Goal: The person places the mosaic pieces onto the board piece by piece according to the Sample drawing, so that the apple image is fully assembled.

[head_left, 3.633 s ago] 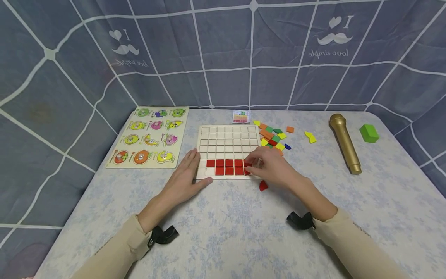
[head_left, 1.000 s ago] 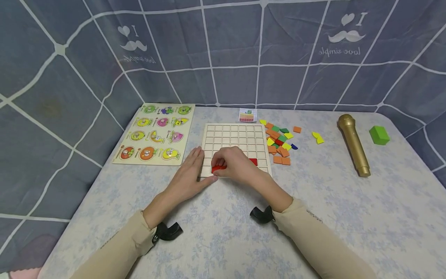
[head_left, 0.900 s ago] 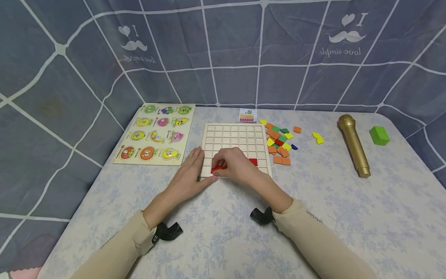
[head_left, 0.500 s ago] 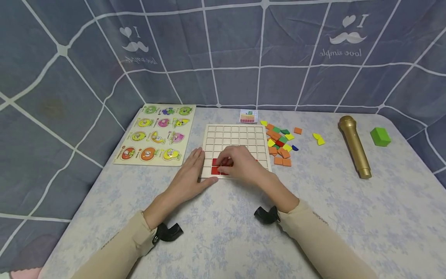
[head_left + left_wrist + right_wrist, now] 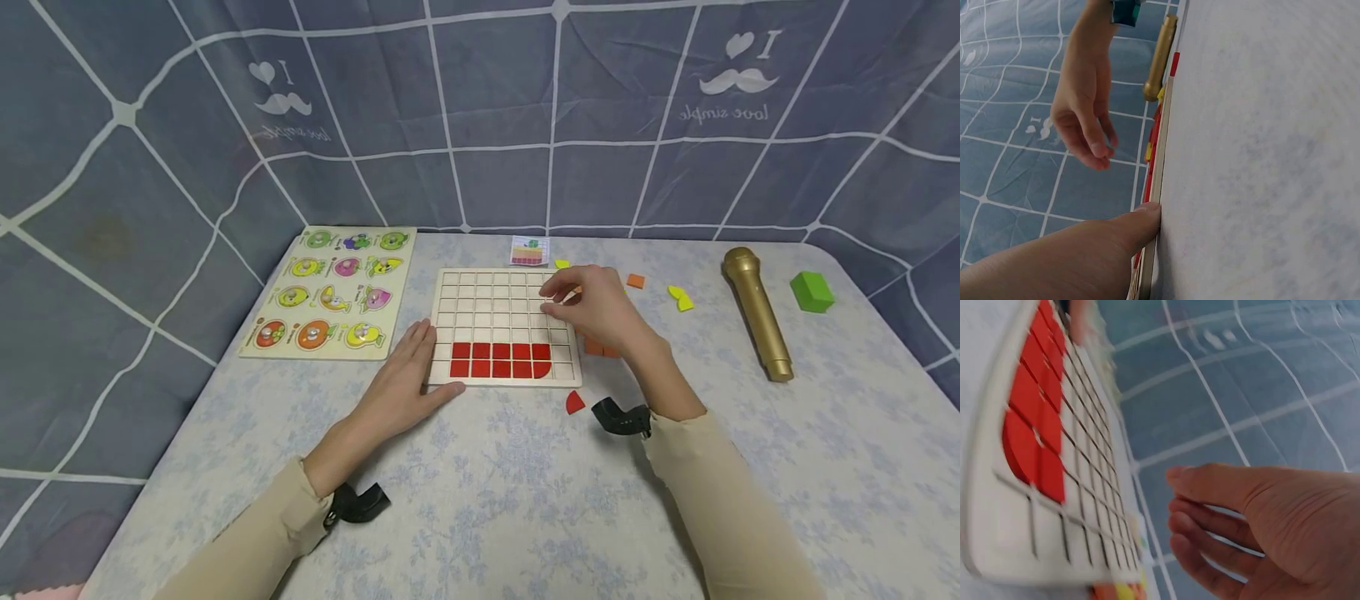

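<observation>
A wooden grid board (image 5: 495,300) lies mid-table, with red tiles (image 5: 501,360) filling part of its two nearest rows; the last one at the right has a rounded corner. My left hand (image 5: 405,383) lies flat on the table, fingers against the board's near left corner (image 5: 1155,206). My right hand (image 5: 592,307) hovers over the board's right edge, fingers loosely curled and holding nothing, next to the pile of coloured tiles (image 5: 600,347). In the right wrist view the board (image 5: 997,537) and the red tiles (image 5: 1035,431) lie below the relaxed fingers (image 5: 1210,531). A red quarter-round piece (image 5: 573,403) lies just in front of the board.
A fruit peg puzzle (image 5: 330,292) lies to the left of the board. A small pattern card (image 5: 528,250) sits behind it. To the right are yellow pieces (image 5: 678,297), an orange tile (image 5: 636,281), a gold microphone (image 5: 756,310) and a green block (image 5: 812,292). Blue cloth walls surround the table.
My right hand has left the red rows at the board's near edge and moved back and right to the far right side. The left hand has stayed put.
</observation>
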Demonstrator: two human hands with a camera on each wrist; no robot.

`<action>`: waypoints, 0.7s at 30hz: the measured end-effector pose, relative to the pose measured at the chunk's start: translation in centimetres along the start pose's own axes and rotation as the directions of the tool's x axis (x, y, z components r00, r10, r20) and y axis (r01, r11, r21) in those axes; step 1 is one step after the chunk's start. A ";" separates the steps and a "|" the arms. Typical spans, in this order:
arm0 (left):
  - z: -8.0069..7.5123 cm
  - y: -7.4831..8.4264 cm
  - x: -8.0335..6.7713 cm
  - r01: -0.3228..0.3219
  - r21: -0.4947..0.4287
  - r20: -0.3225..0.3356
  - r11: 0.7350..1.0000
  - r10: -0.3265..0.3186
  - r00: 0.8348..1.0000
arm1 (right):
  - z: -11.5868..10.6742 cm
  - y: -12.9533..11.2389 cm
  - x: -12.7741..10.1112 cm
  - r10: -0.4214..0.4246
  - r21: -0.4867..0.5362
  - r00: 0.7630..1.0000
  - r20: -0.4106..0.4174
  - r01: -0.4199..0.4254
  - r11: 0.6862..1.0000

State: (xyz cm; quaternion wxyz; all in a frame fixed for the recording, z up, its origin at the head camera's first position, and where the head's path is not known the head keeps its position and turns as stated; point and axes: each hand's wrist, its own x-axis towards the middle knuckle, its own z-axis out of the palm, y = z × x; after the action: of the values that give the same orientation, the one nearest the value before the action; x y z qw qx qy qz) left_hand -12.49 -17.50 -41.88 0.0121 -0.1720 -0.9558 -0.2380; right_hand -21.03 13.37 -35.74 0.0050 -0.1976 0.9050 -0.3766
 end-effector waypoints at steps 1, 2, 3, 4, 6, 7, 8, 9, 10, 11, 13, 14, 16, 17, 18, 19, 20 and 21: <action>0.0 0.0 0.0 -0.001 -0.001 0.000 1.000 0.001 1.000 | -0.5 0.4 -0.1 0.013 -0.007 1.000 -0.017 -0.013 1.000; 0.0 0.0 0.0 0.000 -0.001 0.000 1.000 0.000 1.000 | -0.8 0.8 -0.2 0.031 -0.018 0.999 -0.034 -0.031 0.999; 0.0 0.0 0.0 -0.001 -0.001 -0.001 1.000 0.001 1.000 | -1.2 1.2 -0.2 0.044 -0.031 0.998 -0.050 -0.045 0.999; 0.0 0.0 0.0 -0.001 0.000 -0.002 1.000 0.001 1.000 | -1.5 1.6 -0.3 0.057 -0.042 0.996 -0.064 -0.060 0.997; 0.0 -0.1 0.0 -0.002 -0.002 -0.003 1.000 0.002 1.000 | -2.0 2.4 -0.5 0.075 -0.084 0.993 -0.096 -0.083 0.993; 0.0 -0.1 0.0 -0.002 -0.002 -0.004 1.000 0.002 1.000 | -2.2 2.8 -0.5 0.091 -0.105 0.990 -0.112 -0.103 0.989; 0.0 -0.1 0.0 -0.002 -0.002 -0.004 1.000 0.002 1.000 | -2.3 3.1 -0.6 0.108 -0.115 0.987 -0.120 -0.121 0.986; 0.0 -0.1 0.0 -0.002 -0.003 -0.004 1.000 0.002 1.000 | -2.4 3.4 -0.6 0.127 -0.122 0.984 -0.125 -0.142 0.982; 0.0 -0.1 0.0 -0.002 -0.004 -0.003 1.000 0.002 1.000 | -2.5 3.7 -0.7 0.148 -0.125 0.981 -0.129 -0.164 0.978; 0.0 -0.1 0.0 -0.001 -0.005 -0.002 1.000 0.001 1.000 | -2.5 4.0 -0.7 0.168 -0.127 0.977 -0.131 -0.185 0.974; 0.0 -0.1 0.0 0.000 -0.006 0.000 1.000 0.000 1.000 | -2.5 4.4 -0.8 0.207 -0.126 0.969 -0.133 -0.223 0.966; 0.0 -0.1 0.0 0.000 -0.006 0.000 1.000 0.000 1.000 | -2.5 4.7 -0.8 0.216 -0.127 0.967 -0.133 -0.233 0.964; 0.0 -0.1 0.0 -0.001 -0.006 0.000 1.000 0.001 1.000 | -2.4 5.1 -0.9 0.229 -0.124 0.965 -0.131 -0.245 0.962; 0.0 -0.1 0.0 -0.001 -0.007 0.000 1.000 0.001 1.000 | -2.3 5.3 -0.9 0.229 -0.121 0.965 -0.128 -0.245 0.962; 0.0 -0.1 0.0 -0.001 -0.008 0.000 1.000 0.001 1.000 | -2.2 5.4 -0.9 0.229 -0.119 0.965 -0.127 -0.244 0.963; 0.0 -0.1 0.0 -0.001 -0.008 -0.001 1.000 0.001 1.000 | -2.2 5.6 -1.0 0.227 -0.115 0.966 -0.124 -0.241 0.964; 0.0 0.0 0.1 -0.001 -0.008 -0.001 1.000 0.001 1.000 | -2.1 5.8 -0.9 0.225 -0.113 0.967 -0.122 -0.239 0.964; 0.0 0.0 0.1 -0.001 -0.010 0.000 1.000 0.001 1.000 | -2.1 5.9 -0.9 0.225 -0.108 0.967 -0.121 -0.238 0.965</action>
State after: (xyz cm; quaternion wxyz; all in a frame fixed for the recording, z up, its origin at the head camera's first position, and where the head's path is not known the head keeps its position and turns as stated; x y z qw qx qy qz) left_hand -12.55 -17.50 -41.86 0.0114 -0.1724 -0.9546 -0.2426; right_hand -22.59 18.83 -38.40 -0.0120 -0.0699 0.9421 -0.3279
